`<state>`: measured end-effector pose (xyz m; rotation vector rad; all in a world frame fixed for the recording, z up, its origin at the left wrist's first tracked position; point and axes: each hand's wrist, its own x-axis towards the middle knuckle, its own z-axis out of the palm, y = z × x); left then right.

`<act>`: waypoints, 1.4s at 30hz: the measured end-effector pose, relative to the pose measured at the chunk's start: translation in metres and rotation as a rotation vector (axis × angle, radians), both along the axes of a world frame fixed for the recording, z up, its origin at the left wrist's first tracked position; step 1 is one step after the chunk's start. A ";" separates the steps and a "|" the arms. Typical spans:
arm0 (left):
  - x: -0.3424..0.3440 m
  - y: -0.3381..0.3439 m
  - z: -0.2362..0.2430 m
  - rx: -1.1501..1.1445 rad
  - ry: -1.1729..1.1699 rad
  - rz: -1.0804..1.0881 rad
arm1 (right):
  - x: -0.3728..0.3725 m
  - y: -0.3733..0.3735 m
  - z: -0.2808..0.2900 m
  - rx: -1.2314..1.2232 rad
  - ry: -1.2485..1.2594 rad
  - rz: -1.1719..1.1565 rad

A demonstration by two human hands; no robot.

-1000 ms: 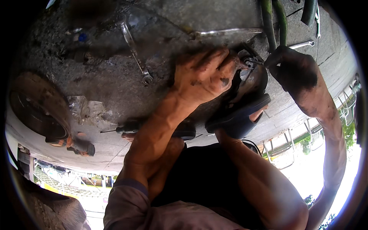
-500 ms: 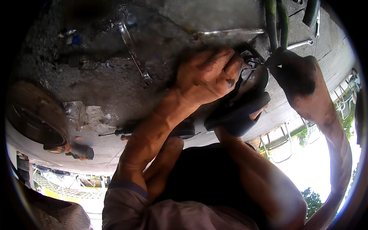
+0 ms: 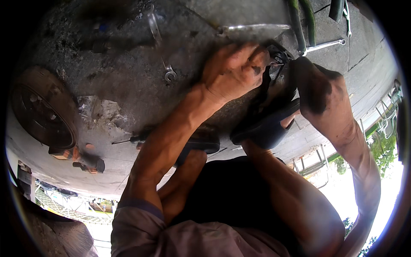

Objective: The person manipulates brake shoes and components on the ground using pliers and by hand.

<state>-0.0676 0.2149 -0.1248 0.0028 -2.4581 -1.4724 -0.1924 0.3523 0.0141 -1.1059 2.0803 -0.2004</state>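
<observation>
My left hand [image 3: 233,68] is closed, its thumb side against a small dark and silver metal part [image 3: 280,61] lying over a larger dark piece beside my sandalled foot [image 3: 261,132]. What its fingers grip is hard to make out. My right hand [image 3: 319,88], blackened with grease, has its fingers bent together at the right side of that part; its fingertips are dark, and whatever they hold is hidden. Just above it are the lower ends of two green hoses [image 3: 294,25] and a silver wrench [image 3: 325,45].
More wrenches [image 3: 170,75] and a long silver bar [image 3: 257,27] lie on the stained concrete floor. At left sit a round brown drum [image 3: 43,111], an orange and black power tool [image 3: 92,165] and a screwdriver [image 3: 136,139]. Metal chairs [image 3: 385,115] stand at far right.
My right hand has shifted down and left, away from the green hose ends, and turned slightly. My left hand stays at the metal part, a little higher in the picture. The view has shifted somewhat.
</observation>
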 end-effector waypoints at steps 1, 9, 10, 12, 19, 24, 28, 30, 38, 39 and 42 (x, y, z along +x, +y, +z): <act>0.002 0.001 0.000 0.034 -0.031 0.002 | -0.004 0.001 -0.003 -0.036 -0.062 -0.053; 0.001 0.004 0.008 -0.089 -0.029 0.002 | -0.005 -0.015 0.013 0.215 0.169 -0.071; 0.004 0.002 0.007 -0.106 -0.055 0.001 | -0.006 -0.016 0.008 0.171 0.148 -0.042; 0.007 -0.001 0.005 -0.131 -0.075 0.015 | -0.009 -0.019 0.003 0.108 0.123 0.013; 0.012 0.014 0.019 -0.139 0.038 0.138 | -0.006 -0.025 -0.001 0.042 0.141 0.018; -0.002 0.046 0.034 -0.015 0.040 0.293 | -0.013 -0.029 -0.012 -0.135 0.178 -0.005; -0.018 0.047 0.054 0.055 0.086 0.357 | -0.006 -0.043 0.009 -0.156 0.189 -0.314; -0.017 0.048 0.050 0.094 0.105 0.394 | -0.013 -0.052 0.008 0.009 -0.018 -0.504; -0.045 0.073 0.075 0.323 0.088 0.316 | -0.027 -0.028 -0.002 -0.217 0.223 -0.197; -0.045 0.074 0.073 0.338 0.112 0.327 | -0.027 -0.024 -0.003 -0.213 0.212 -0.164; -0.044 0.074 0.064 0.331 0.187 0.356 | -0.024 -0.022 -0.006 -0.154 0.081 -0.334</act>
